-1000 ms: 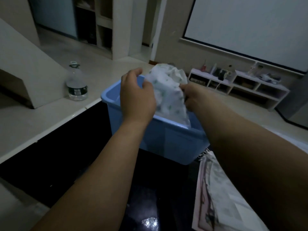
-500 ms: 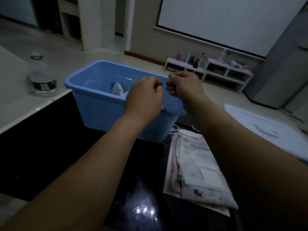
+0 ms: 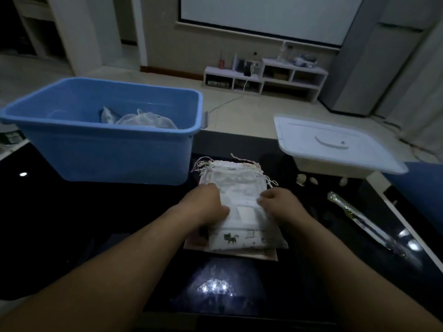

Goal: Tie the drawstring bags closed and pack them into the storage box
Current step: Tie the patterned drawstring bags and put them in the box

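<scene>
Left hand (image 3: 206,205) and right hand (image 3: 280,204) grasping top drawstring bag (image 3: 239,189) at side edges, storage box (image 3: 107,154) just beyond, dark table (image 3: 91,212) around

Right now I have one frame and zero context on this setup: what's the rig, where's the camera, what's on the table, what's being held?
No machine here: a person works with two bare hands. The one picture comes from a wide-angle camera worn on the head, looking forward and down. On the glossy black table lies a stack of flat white printed cloth drawstring bags. The left hand and right hand grip the top bag at its sides. At the left stands an open blue plastic storage box with pale bags inside; a white plastic lid sits at the right.
</scene>
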`<state>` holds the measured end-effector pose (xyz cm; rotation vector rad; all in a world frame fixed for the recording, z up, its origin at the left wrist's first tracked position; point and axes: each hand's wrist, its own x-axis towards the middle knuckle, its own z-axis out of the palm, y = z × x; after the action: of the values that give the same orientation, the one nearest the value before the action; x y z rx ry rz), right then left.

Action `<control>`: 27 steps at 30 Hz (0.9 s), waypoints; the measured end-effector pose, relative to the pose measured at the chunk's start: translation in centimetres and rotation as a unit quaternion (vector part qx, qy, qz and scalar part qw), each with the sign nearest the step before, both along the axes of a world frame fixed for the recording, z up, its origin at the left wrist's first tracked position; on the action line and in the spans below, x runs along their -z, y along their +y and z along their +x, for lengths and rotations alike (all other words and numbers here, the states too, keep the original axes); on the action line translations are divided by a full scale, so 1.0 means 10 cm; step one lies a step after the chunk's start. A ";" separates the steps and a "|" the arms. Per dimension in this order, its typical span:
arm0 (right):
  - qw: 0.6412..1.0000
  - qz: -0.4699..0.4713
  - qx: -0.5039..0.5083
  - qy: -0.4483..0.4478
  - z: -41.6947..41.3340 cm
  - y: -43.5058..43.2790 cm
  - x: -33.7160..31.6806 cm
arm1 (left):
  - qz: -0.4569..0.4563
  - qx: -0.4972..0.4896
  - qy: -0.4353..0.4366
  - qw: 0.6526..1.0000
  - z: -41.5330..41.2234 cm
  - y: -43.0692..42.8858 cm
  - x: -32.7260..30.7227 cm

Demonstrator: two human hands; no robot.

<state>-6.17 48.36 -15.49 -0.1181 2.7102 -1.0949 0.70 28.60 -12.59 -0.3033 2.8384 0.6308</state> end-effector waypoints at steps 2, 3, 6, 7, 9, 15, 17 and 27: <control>0.999 0.032 -0.009 0.005 -0.05 -0.04 0.05 | 0.002 -0.019 -0.007 1.000 -0.05 0.00 0.05; 0.999 0.031 -0.004 0.008 -0.09 -0.04 0.06 | 0.005 -0.027 -0.010 1.000 -0.10 0.01 0.07; 0.999 0.037 0.007 -0.006 -0.14 -0.08 0.03 | 0.021 -0.052 -0.011 0.998 -0.19 -0.02 0.13; 0.999 0.032 0.013 -0.013 -0.16 -0.09 0.04 | 0.037 -0.065 -0.006 0.997 -0.21 -0.03 0.16; 0.999 0.016 0.032 -0.017 -0.19 -0.11 0.04 | 0.075 -0.092 0.010 0.993 -0.26 -0.05 0.21; 0.997 -0.067 0.047 -0.015 -0.21 -0.12 0.07 | 0.236 -0.163 0.073 0.955 -0.33 -0.14 0.22; 0.998 -0.049 0.033 0.016 -0.20 -0.12 0.06 | 0.252 -0.171 0.069 0.950 -0.32 -0.19 0.23; 0.984 -0.167 0.047 -0.036 0.02 -0.15 -0.05 | 0.359 -0.167 0.136 0.908 -0.17 -0.22 0.20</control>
<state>-5.99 46.89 -14.94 -0.0042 2.4686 -1.5435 -1.02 26.41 -14.62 -0.5971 2.5561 1.8370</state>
